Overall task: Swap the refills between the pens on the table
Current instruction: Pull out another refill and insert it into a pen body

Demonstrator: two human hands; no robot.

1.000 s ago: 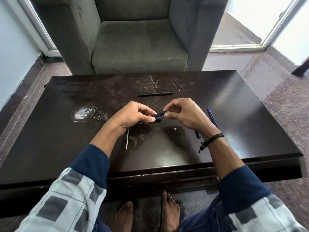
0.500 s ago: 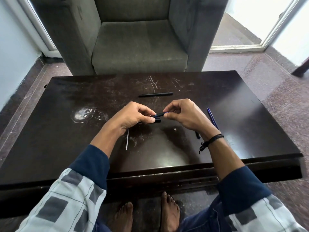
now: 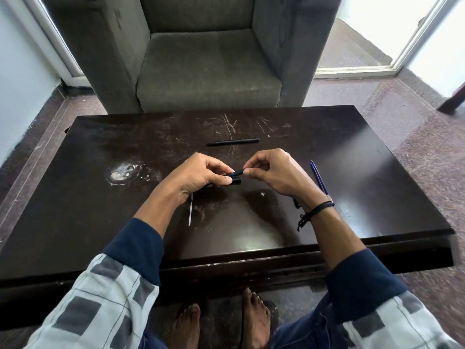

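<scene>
Both my hands meet over the middle of the table (image 3: 100, 217). My left hand (image 3: 201, 173) pinches 1 short dark-blue pen piece (image 3: 236, 173) between thumb and curled fingers; my right hand (image 3: 274, 172) pinches its other end with thumb and forefinger, the other fingers curled in. The piece hangs just above the top; a black stub (image 3: 236, 181) shows right beneath it, and I cannot tell whether it is a part or a reflection.

Counted from my hands: 1 black pen (image 3: 232, 142) lies crosswise near them at 12 o'clock; 1 blue pen (image 3: 319, 178) lies at 3 o'clock, just beside my right wrist, slanting toward 5; 1 thin refill (image 3: 190, 212) lies at 7 o'clock, its far end hidden under my left wrist; 1 small black bit (image 3: 297, 203) sits at 5 o'clock, half hidden by my right wrist; 1 bracelet (image 3: 317, 210) circles that wrist.

The widest bare top lies toward 9 o'clock, past 1 white smudge (image 3: 123, 172); beyond the blue pen the top runs bare to the 3 o'clock edge; the near edge crosses under my forearms at 6; 1 armchair (image 3: 208, 71) stands against the far edge at 12.
</scene>
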